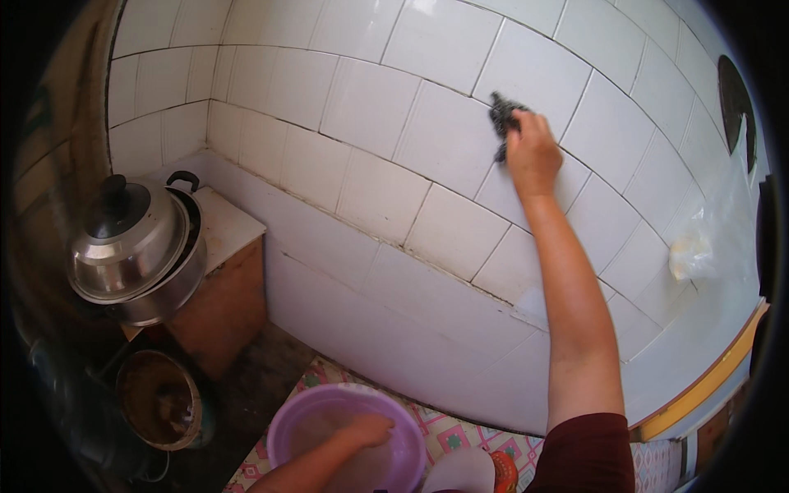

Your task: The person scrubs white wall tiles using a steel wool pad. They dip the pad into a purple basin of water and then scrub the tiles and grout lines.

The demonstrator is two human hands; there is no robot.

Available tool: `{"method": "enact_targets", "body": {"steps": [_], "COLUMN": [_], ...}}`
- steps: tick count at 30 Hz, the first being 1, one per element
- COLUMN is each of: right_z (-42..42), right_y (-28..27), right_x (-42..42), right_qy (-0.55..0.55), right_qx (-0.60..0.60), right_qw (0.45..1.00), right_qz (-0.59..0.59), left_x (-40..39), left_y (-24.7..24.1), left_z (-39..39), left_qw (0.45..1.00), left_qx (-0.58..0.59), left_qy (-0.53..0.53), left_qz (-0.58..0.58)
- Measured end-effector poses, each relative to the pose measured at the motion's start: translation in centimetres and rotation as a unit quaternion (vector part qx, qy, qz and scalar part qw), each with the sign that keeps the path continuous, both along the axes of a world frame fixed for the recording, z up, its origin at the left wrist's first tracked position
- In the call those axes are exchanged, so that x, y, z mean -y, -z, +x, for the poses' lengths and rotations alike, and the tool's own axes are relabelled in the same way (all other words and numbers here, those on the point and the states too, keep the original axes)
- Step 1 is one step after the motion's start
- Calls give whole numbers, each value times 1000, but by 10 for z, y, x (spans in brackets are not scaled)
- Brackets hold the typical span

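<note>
My right hand (535,154) is stretched up against the white tiled wall (450,129). Its fingers are closed on a dark grey, crumpled scrubber (504,120), perhaps a wire scourer or a cloth, which is pressed to the tiles. Lower down, my left hand (371,429) is over a purple plastic basin (278,425) that holds cloudy water. Its fingers point towards the basin's right side, and whether they grip anything is not clear. Dark grime lines some tile joints, most of all along the bottom row.
An aluminium pot (166,302) with a tilted lid (132,246) stands at left on a cabinet (231,296). Below is a dirty bucket (126,394). A clear plastic bag (715,246) hangs at right. The basin rests on a patterned sheet (453,434).
</note>
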State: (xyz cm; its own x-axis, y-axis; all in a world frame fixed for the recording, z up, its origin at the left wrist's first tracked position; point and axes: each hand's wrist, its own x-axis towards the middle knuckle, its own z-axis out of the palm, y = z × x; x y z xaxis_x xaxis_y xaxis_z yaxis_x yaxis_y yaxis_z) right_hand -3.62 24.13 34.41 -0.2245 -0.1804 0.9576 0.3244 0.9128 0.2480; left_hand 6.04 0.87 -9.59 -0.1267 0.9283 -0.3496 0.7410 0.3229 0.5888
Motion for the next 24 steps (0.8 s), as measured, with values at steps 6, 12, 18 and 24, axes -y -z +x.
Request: {"method": "enact_targets", "body": {"steps": [6,12,18,24], "right_z": [-3,0,20,2], "right_y": [149,135,-32,69], "right_x": [-1,0,-6,-14], "right_qy": [-21,-26,40,-9], "right_qx": [168,215,-13,87], "right_qw": [979,969,999,993], "right_qz": [113,120,-31,73], "left_x": [-2,7,7,8], "left_y": [-3,-2,-11,-18], "left_z": [9,11,12,14], "left_qw": [998,998,998,998], "left_qx": [1,-6,-10,-15], "left_qy": [-8,-8,-12,-1], "left_qz": [65,54,56,67]}}
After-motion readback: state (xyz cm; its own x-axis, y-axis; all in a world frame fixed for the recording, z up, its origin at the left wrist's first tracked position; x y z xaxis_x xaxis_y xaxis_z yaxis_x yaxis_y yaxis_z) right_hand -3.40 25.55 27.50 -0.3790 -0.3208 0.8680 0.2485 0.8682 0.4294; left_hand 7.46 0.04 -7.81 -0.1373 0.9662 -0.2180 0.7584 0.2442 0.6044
